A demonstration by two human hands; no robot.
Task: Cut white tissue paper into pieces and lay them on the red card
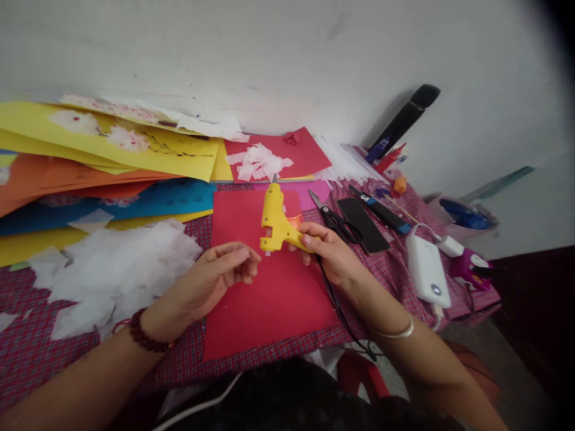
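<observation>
My right hand (327,248) grips the handle of a yellow hot glue gun (275,215), its nozzle pointing away from me. A short piece of glue stick (268,252) shows at the gun's back end, and a black cord trails down from the handle. Just left of the gun, my left hand (227,266) has its thumb and fingers pressed together; whatever is in the pinch is too small to name. Both hands are above a red paper sheet (269,305) lying on the checked cloth.
White tissue paper scraps (126,269) heap at left, before stacked coloured sheets (171,149). More pale strips (260,161) lie behind on red paper. Scissors (336,221), a phone (363,224), a cutter knife (381,209), glue sticks (350,161) and a power bank (426,269) are at right.
</observation>
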